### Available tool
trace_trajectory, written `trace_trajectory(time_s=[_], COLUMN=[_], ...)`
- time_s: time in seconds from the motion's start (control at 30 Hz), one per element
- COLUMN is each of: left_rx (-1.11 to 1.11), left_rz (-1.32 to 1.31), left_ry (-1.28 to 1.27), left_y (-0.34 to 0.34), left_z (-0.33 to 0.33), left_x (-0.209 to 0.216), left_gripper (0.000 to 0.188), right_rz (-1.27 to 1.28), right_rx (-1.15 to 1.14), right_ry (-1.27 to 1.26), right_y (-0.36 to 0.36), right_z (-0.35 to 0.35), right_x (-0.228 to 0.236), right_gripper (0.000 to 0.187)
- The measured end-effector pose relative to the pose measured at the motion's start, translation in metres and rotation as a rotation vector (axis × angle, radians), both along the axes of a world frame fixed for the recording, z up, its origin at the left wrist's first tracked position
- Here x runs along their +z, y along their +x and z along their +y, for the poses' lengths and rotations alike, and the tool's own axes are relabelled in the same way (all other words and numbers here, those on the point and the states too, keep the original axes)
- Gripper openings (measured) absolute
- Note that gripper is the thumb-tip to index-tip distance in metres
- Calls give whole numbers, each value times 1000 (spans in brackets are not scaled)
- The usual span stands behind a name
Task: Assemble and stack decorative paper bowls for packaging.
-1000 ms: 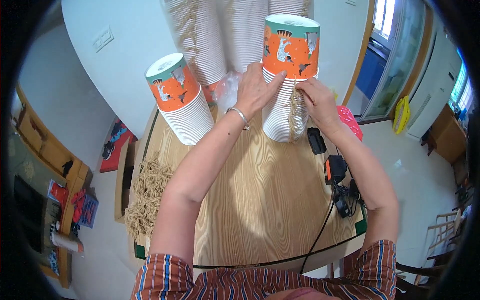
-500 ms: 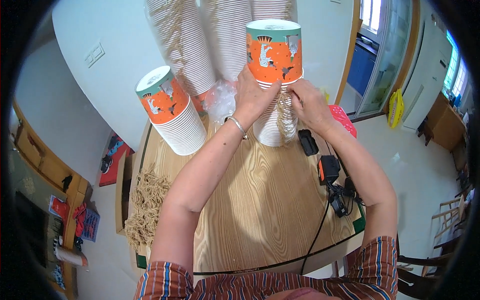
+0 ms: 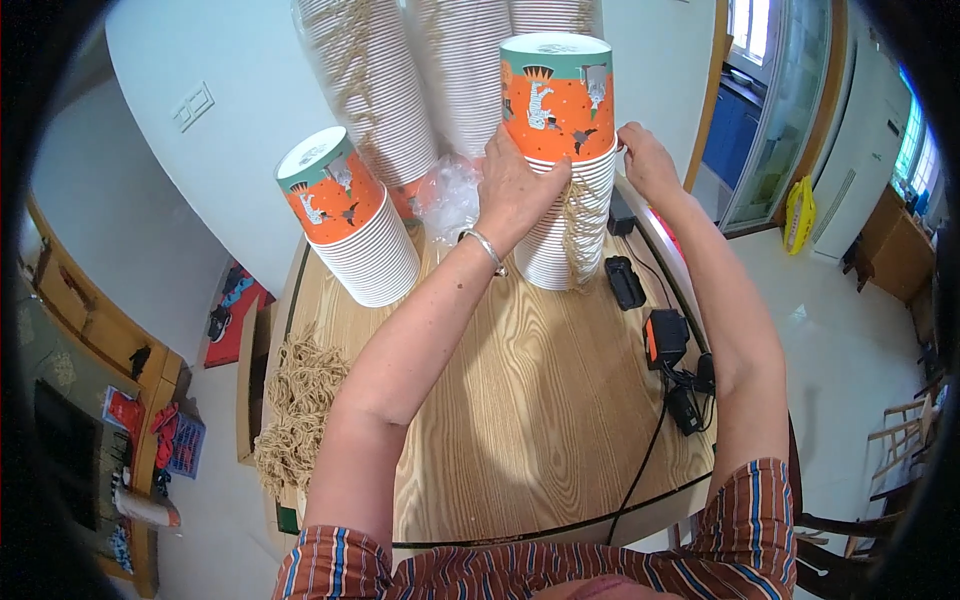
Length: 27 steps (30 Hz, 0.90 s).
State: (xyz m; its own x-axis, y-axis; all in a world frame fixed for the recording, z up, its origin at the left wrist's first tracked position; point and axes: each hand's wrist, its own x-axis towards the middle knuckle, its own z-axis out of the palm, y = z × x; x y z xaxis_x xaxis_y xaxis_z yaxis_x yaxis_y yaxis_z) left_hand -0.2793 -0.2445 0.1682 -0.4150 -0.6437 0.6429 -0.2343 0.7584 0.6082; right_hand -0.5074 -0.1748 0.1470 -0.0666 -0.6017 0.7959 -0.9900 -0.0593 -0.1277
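Observation:
A tall stack of upside-down orange and green paper buckets [image 3: 560, 110] stands on the table, their white rims packed closely below the top bucket. My left hand [image 3: 518, 185] grips this stack from the left, its thumb across the front at the rims. Beige twine cords [image 3: 582, 215] hang down the front of the rims, just right of that thumb. At the right side of the stack is my right hand [image 3: 650, 165], fingers pinched together by the upper rims; what lies between the fingertips is hidden. A shorter stack of the same buckets [image 3: 350, 220] leans to the left.
Taller stacks in clear plastic [image 3: 465, 90] rise behind, with crumpled plastic [image 3: 447, 195] at their foot. A heap of twine [image 3: 300, 410] lies at the table's left edge. On the right are a black tray-like piece [image 3: 625, 283], a black and orange battery [image 3: 666, 338] and tangled cables [image 3: 690, 395].
My right hand has moved from the front of the rims, beside the twine, round to the stack's right side. My left hand keeps its grip. The view has shifted slightly.

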Motion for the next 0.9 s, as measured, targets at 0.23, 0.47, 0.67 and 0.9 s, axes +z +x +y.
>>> trace_trajectory(time_s=[0.23,0.47,0.67,0.9], left_rx=[-50,-193,-235,-237], left_rz=[37,88,136,104], left_ry=[-12,18,90,44], left_y=[1,12,13,8], left_z=[-6,-15,-13,-18], left_x=[0,-4,-8,-8], left_gripper=[78,77,78,87], right_rz=[146,155,312,329], right_rx=[68,130,43,-22], right_ry=[-52,-32,-154,-72], right_y=[43,100,109,125], right_z=[42,58,54,49], right_x=[-16,-12,-20,-16], right_gripper=[21,40,36,31])
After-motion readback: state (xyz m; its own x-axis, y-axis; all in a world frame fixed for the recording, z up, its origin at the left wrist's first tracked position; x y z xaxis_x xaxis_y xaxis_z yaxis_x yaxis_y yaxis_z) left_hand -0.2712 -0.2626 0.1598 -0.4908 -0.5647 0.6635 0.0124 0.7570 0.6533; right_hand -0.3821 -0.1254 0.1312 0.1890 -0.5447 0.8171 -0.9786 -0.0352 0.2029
